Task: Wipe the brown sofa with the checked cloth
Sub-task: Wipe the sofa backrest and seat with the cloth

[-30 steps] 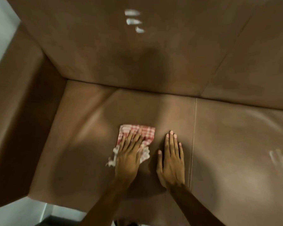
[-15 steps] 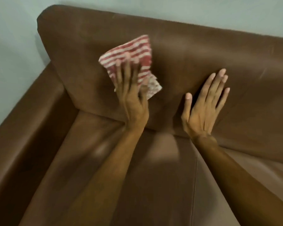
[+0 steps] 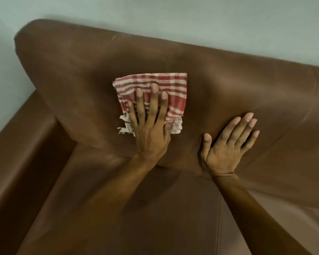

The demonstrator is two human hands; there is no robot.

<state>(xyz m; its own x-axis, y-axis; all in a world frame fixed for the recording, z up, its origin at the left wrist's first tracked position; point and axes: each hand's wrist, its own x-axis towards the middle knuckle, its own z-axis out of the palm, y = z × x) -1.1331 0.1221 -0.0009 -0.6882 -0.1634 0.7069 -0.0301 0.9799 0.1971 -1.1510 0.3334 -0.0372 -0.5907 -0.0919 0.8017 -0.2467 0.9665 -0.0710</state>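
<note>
The brown sofa [image 3: 238, 85] fills the view, its backrest facing me. A folded red-and-white checked cloth [image 3: 164, 83] lies flat against the backrest's left cushion. My left hand [image 3: 151, 126] presses on the cloth with its fingers spread, covering the cloth's lower half. To the right of it, my right hand [image 3: 226, 146] rests flat and bare on the backrest, fingers apart, holding nothing.
The sofa's left armrest [image 3: 13, 162] runs down the left side. The seat cushions [image 3: 155, 218] lie below my arms, split by a seam. A pale wall [image 3: 191, 21] stands behind the backrest.
Both hands went from the seat up to the backrest. Since half a second ago the cloth has come to lie flat under my left hand, lower and further right on the backrest.
</note>
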